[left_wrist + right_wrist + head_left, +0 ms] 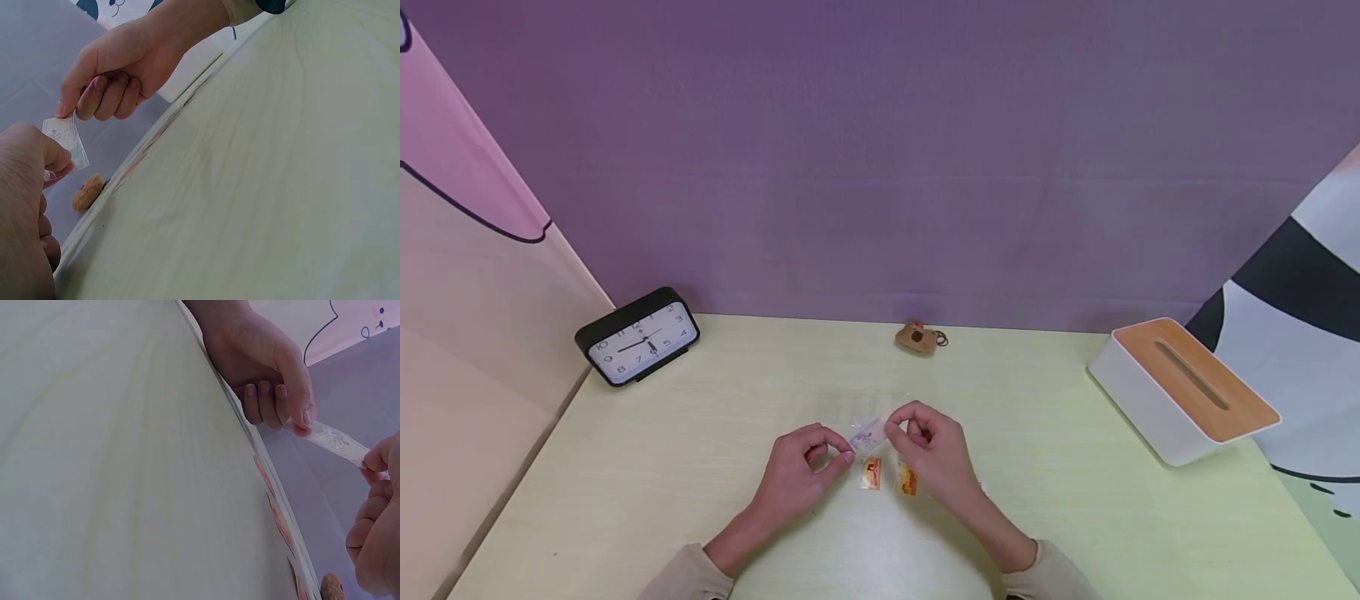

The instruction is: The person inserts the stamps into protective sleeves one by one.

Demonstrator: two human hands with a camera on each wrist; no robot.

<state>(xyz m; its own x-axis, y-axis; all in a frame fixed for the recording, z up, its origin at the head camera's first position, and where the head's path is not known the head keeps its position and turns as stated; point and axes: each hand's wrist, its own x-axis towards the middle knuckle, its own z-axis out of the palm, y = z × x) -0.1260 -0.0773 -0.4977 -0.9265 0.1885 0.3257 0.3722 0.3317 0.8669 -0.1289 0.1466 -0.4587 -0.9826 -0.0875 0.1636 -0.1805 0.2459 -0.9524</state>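
A small clear plastic sleeve with a pale purple printed slip (868,435) is stretched between both hands, just above the table. My left hand (805,468) pinches its left end between thumb and index finger. At the other end, my right hand (934,450) pinches it the same way, its remaining fingers curled in. The right wrist view shows the strip (340,444) held taut and slanted; its print is too faint to read. Two small orange-red printed pieces, one left (871,473) and one right (907,478), lie on the table below the hands.
Faint transparent sleeves (863,407) lie just beyond the hands. A brown plush pouch (917,337) with a ring sits at the table's back edge. A black clock (638,337) stands back left, and a white tissue box with a wooden lid (1187,383) stands at the right.
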